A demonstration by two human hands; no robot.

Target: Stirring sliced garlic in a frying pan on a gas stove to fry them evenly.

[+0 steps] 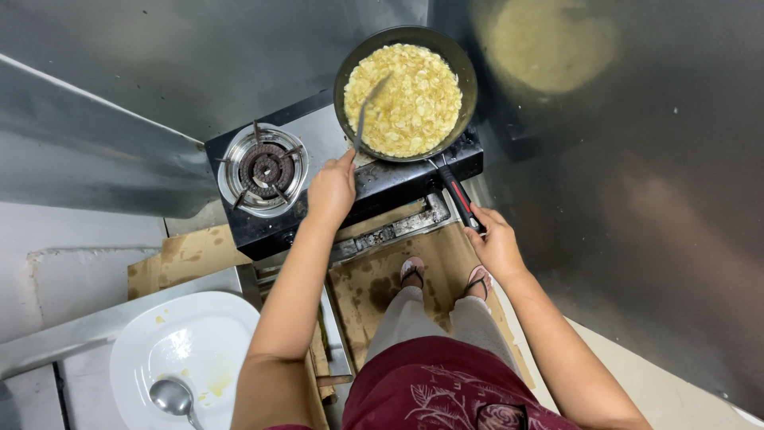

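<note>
Left hand point(332, 189) grips the spatula point(368, 109) handle; its long axis runs up and right, blade apparently resting on the yellow food point(414, 103). Right hand point(495, 243) clasps the frying pan point(469, 76) handle point(458, 193), pointing toward the person. Pan sits on the stove's point(390, 179) right burner.

Bright even overhead light, soft glare on the steel walls point(637, 239), wide-angle bending at sharp edges
</note>
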